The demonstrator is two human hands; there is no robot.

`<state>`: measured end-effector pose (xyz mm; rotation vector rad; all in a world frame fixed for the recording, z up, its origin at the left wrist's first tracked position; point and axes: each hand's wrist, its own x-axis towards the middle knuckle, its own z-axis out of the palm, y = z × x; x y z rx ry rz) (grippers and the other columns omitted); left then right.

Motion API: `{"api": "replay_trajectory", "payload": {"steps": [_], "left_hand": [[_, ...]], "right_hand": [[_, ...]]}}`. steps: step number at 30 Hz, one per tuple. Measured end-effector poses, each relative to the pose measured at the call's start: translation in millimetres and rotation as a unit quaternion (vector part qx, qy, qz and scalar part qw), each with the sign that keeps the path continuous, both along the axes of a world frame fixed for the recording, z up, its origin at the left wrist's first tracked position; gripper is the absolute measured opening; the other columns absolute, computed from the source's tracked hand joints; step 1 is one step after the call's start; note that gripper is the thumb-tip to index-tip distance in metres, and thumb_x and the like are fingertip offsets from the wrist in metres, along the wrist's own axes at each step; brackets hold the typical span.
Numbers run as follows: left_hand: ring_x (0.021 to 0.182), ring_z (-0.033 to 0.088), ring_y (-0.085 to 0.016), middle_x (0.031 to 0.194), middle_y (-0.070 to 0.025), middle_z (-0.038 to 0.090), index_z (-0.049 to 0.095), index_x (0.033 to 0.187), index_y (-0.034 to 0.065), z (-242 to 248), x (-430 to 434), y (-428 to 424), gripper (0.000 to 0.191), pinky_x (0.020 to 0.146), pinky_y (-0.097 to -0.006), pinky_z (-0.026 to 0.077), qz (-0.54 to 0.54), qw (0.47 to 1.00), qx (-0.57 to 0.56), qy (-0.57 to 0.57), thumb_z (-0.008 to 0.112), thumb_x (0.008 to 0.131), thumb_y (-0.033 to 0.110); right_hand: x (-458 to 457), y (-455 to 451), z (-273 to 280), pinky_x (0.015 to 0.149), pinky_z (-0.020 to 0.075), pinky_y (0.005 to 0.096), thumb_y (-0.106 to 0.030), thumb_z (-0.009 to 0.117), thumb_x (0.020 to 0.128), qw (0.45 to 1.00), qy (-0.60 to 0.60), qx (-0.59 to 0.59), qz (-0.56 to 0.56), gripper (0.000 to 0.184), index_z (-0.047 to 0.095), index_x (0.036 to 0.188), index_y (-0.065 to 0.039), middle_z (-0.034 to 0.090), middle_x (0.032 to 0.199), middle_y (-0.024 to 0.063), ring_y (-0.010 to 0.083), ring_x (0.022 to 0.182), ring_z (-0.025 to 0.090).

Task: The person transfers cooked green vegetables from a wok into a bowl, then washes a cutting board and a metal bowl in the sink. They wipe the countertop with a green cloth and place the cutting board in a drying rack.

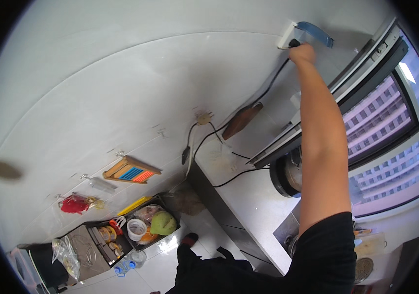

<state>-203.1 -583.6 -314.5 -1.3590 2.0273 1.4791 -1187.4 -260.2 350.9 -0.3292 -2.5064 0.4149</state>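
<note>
High on the tiled wall, my right hand (303,54) has its fingers around a black plug (294,43) at a white wall socket (286,35). I cannot tell whether the plug is fully seated. The socket's blue see-through cover (316,33) is lifted above my hand. A black power cord (273,81) runs from the plug down along the wall, past a brown wooden board (242,119), towards the counter (237,172). Out of view is my left hand.
An appliance with a black base (282,176) stands on the counter beside the open window frame (374,92). Another plug (204,118) hangs on the wall. A small wooden washboard (133,171) hangs lower. Filled bins (150,224) and plastic bottles (125,267) line the floor.
</note>
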Motion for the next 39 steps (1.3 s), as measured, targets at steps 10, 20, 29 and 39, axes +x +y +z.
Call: {"api": "replay_trajectory", "payload": {"steps": [10, 20, 29, 39], "left_hand": [[0.079, 0.064, -0.025, 0.087, -0.0109, 0.068, 0.066, 0.106, 0.004, 5, 23, 41, 0.022, 0.068, -0.0399, 0.054, 0.172, 0.982, 0.072, 0.019, 0.064, 0.093, 0.022], [0.082, 0.067, -0.026, 0.095, -0.0111, 0.069, 0.065, 0.113, 0.0041, -14, 6, 25, 0.025, 0.067, -0.0392, 0.055, 0.137, 0.988, 0.076, -0.006, 0.062, 0.096, 0.022], [0.085, 0.07, -0.026, 0.102, -0.0113, 0.069, 0.064, 0.118, 0.0042, -32, -65, -54, 0.028, 0.066, -0.0386, 0.056, -0.001, 0.993, 0.112, 0.042, 0.059, 0.098, 0.023], [0.071, 0.071, -0.02, 0.092, -0.0089, 0.069, 0.06, 0.118, 0.003, 19, -313, -63, 0.024, 0.053, -0.0279, 0.05, -0.158, 0.941, 0.289, 0.081, 0.06, 0.097, 0.015]], "right_hand": [[-32, 22, -4, 0.096, 0.0542, 0.0386, -0.013, 0.069, 0.082, 0.992, -0.066, -0.111, -0.01, 0.04, 0.067, 0.12, -0.002, 0.072, 0.118, 0.0173, 0.033, 0.108, 0.071], [-21, 55, -18, 0.052, 0.057, 0.0344, -0.012, 0.056, 0.096, 0.996, 0.025, -0.081, 0.019, 0.028, 0.065, 0.119, 0.001, 0.072, 0.094, 0.0135, 0.0281, 0.068, 0.071], [43, 51, -36, 0.091, 0.0574, 0.0393, -0.001, 0.067, 0.09, 0.927, -0.138, -0.319, 0.142, 0.054, 0.05, 0.141, 0.001, 0.066, 0.119, 0.0191, 0.028, 0.108, 0.066], [659, 70, -381, 0.104, 0.0472, 0.0483, -0.035, 0.065, 0.096, 0.781, -0.545, -0.109, 0.284, 0.071, 0.037, 0.156, -0.011, 0.054, 0.144, 0.0208, 0.0399, 0.13, 0.054]]}}
